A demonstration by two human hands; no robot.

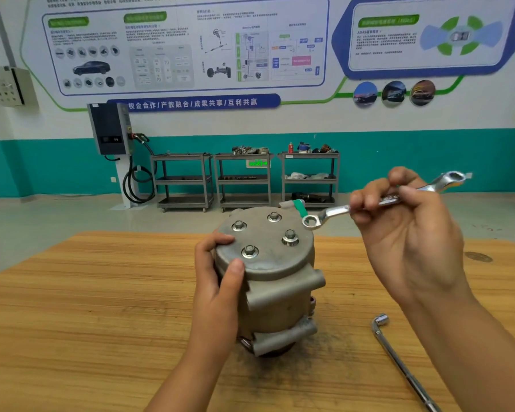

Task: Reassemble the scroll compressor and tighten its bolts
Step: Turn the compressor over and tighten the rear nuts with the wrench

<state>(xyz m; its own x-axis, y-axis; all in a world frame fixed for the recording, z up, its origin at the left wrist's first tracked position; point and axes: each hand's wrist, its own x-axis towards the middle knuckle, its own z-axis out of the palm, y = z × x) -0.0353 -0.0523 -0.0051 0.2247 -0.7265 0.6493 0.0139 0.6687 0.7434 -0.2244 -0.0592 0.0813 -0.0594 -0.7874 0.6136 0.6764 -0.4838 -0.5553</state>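
The grey scroll compressor (280, 295) stands upright on the wooden table (87, 307), its round end cover facing up with several flanged bolts (249, 251) in it. My left hand (220, 281) grips the left side of the cover, thumb on its top edge. My right hand (405, 230) holds a shiny double ring spanner (333, 214) by the middle of its shaft, raised above and to the right of the cover. The spanner's near ring hovers just beyond the cover's right rim, clear of the bolts.
An L-shaped socket wrench (399, 358) lies on the table at the right, near my right forearm. Beyond the table's far edge is open floor, then three metal shelf carts (244, 179) and a wall charger (110, 129).
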